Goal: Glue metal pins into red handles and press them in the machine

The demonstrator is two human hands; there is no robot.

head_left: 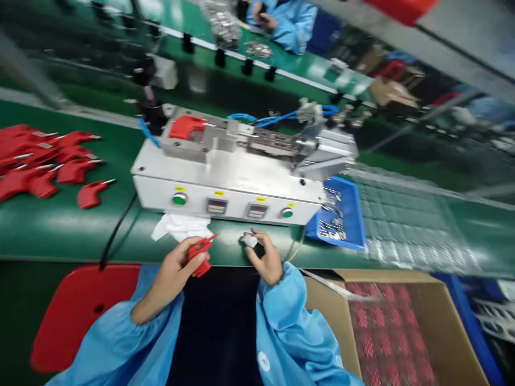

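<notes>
My left hand [172, 272] is closed around a red pistol-shaped plastic handle [203, 264], whose thin metal shaft points up and to the right. Near the front edge of the green bench, my right hand [269, 261] pinches a small whitish piece [250, 240] between thumb and fingers; its exact kind is too blurred to name. Just beyond both hands stands a white bench machine [237, 187] with green buttons and two small displays. Another red handle [185, 127] sits in the metal fixture at the machine's left end. A white cloth [181, 225] lies below the machine's front.
Several red handles with metal shafts [74, 171] are heaped on the left. A blue tray [354, 214] of small metal parts stands right of the machine. A cardboard box [446, 321] with red items is at lower right. Across the bench a co-worker's blue sleeves [295, 24] show.
</notes>
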